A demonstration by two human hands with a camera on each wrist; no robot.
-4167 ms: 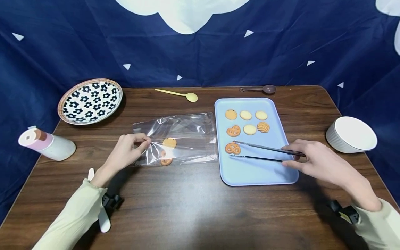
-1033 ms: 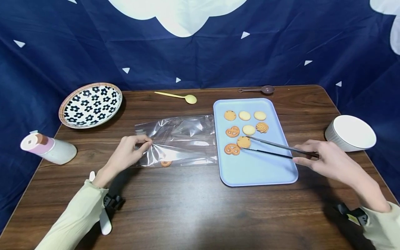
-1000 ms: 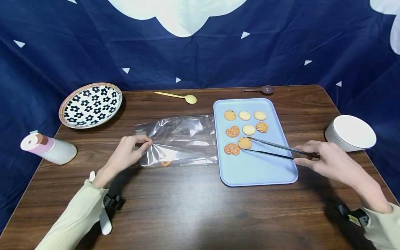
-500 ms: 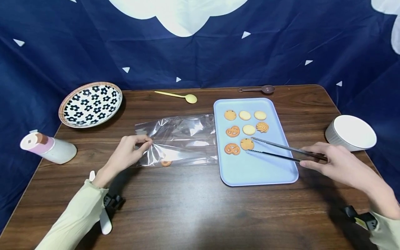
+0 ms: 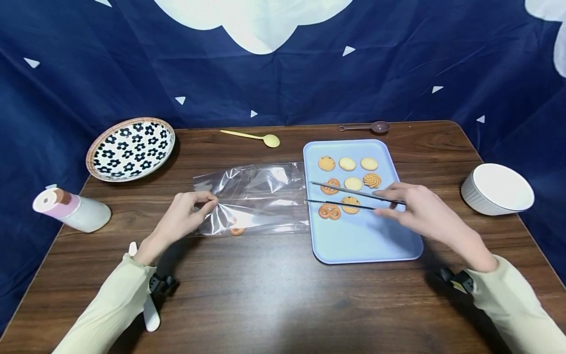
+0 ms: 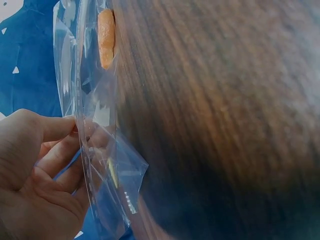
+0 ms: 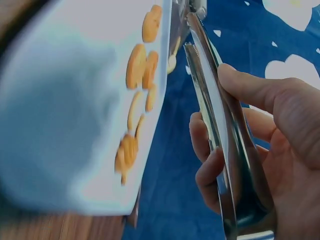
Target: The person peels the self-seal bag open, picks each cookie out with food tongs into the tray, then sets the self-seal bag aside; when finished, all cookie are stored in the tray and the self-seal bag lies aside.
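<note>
Thumb and fingers of my left hand pinch the open-side edge of a clear plastic bag lying on the table. A pretzel cookie shows at the bag's near side, and the left wrist view has the cookie edge-on behind the film. My right hand grips metal tongs, whose spread tips reach over the left rim of a light blue tray, beside the bag. Nothing sits between the tips. Beneath the tongs lie a chocolate-chip cookie and a pretzel cookie.
More cookies fill the tray's far half. A flower-patterned bowl, a yellow spoon and a brown spoon are at the back. A pink-and-white bottle stands left, a white ramekin right. A white utensil lies under the left forearm.
A chocolate-chip cookie, earlier in the bag, now lies on the tray beside the front pretzel; the tongs released it. My right hand then moved left, carrying the tips toward the bag. My left hand stayed.
</note>
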